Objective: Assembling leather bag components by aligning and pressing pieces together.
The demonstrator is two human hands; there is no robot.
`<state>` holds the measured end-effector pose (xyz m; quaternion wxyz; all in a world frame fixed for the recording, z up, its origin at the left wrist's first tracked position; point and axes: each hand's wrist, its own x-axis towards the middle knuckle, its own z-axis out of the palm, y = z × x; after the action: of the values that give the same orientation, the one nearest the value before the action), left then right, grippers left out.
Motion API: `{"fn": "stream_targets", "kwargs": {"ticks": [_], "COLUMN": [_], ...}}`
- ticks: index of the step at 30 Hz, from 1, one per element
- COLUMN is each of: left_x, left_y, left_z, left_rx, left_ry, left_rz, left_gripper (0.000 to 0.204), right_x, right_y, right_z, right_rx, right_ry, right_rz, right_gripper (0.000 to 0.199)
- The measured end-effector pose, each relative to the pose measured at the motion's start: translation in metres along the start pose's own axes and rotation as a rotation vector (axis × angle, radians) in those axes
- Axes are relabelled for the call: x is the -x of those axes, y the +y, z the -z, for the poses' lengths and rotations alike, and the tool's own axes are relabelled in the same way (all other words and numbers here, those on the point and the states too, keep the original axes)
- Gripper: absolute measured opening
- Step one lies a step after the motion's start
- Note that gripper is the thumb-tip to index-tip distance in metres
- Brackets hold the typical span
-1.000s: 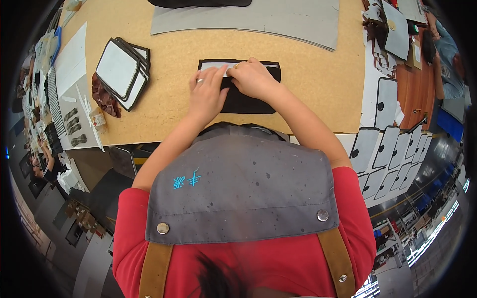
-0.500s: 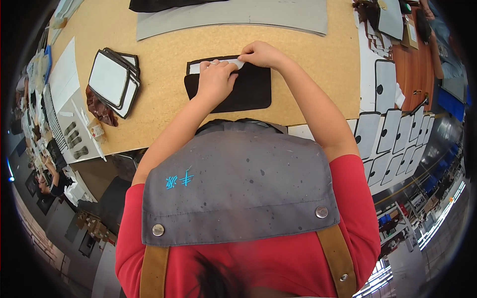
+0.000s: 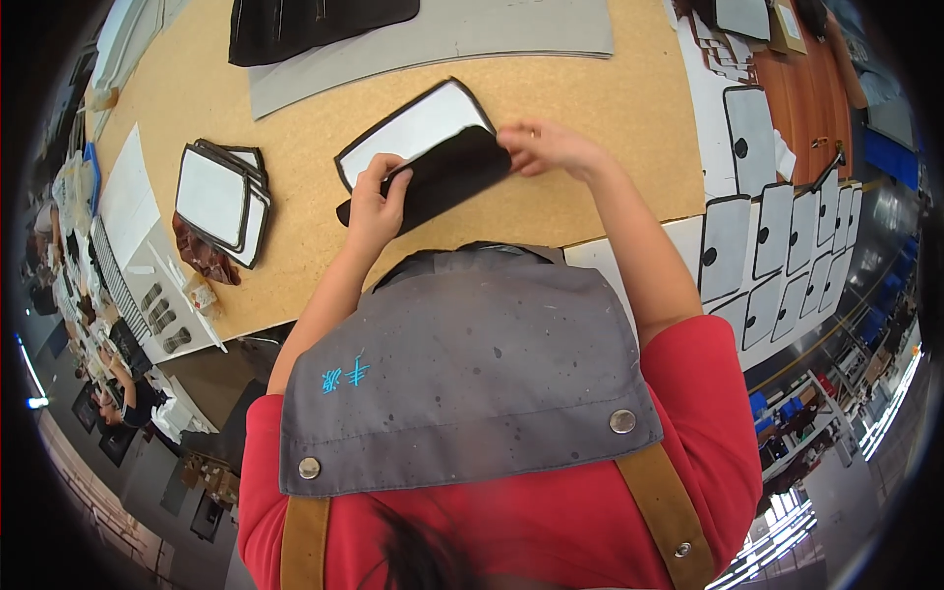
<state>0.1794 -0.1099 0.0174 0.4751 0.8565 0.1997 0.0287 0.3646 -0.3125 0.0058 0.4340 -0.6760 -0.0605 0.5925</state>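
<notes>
A black-edged white panel [image 3: 428,120] lies tilted on the tan worktable, its far right end higher in the view. Along its near side a soft black sheet [image 3: 447,182] is lifted and curls over, leaving much of the white face bare. My left hand [image 3: 377,202] pinches the near left part of the black sheet between thumb and fingers. By the sheet's right end is my right hand [image 3: 551,150], its slightly blurred fingers apart and the tips at or close to the edge. Whether those tips touch cannot be made out.
Left of the work sits a stack of black-edged white panels [image 3: 213,200] on a crumpled brown piece [image 3: 205,258]. Grey sheets [image 3: 492,34] and a black piece [image 3: 324,28] lie at the far side. Several light panels with black dots [image 3: 725,241] stand along the right side.
The panel has turned, its right end swinging away from me, and more white shows. My left hand has shifted left and nearer; the right hand has left its pinch at the far edge.
</notes>
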Motion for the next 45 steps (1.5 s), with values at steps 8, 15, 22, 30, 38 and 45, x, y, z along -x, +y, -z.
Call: {"fn": "stream_targets", "kwargs": {"ticks": [8, 15, 22, 30, 38, 45], "left_x": [-0.012, -0.021, -0.032, -0.013, -0.004, -0.002], "left_y": [0.011, 0.065, 0.093, 0.110, 0.114, 0.110], "left_z": [0.034, 0.074, 0.080, 0.063, 0.053, 0.045], "left_rx": [0.537, 0.011, -0.027, 0.310, 0.420, 0.395], "left_ry": [0.068, 0.178, 0.236, 0.192, 0.165, 0.221], "left_rz": [0.179, -0.133, -0.504, -0.482, -0.385, -0.409], "left_gripper": [0.018, 0.014, 0.011, 0.018, 0.013, 0.014], "right_x": [0.032, 0.085, 0.120, 0.139, 0.137, 0.135], "right_y": [-0.018, -0.065, -0.083, -0.081, -0.079, -0.076], "right_z": [-0.048, -0.048, -0.041, -0.041, -0.041, -0.043], "right_rx": [0.165, 0.463, 0.590, 0.396, 0.244, 0.202], "right_ry": [0.544, 0.605, 0.661, 0.671, 0.524, 0.494], "right_rz": [0.654, 1.103, 1.272, 1.247, 1.117, 1.117], "right_gripper": [0.014, 0.004, 0.010, 0.012, 0.009, 0.010]}}
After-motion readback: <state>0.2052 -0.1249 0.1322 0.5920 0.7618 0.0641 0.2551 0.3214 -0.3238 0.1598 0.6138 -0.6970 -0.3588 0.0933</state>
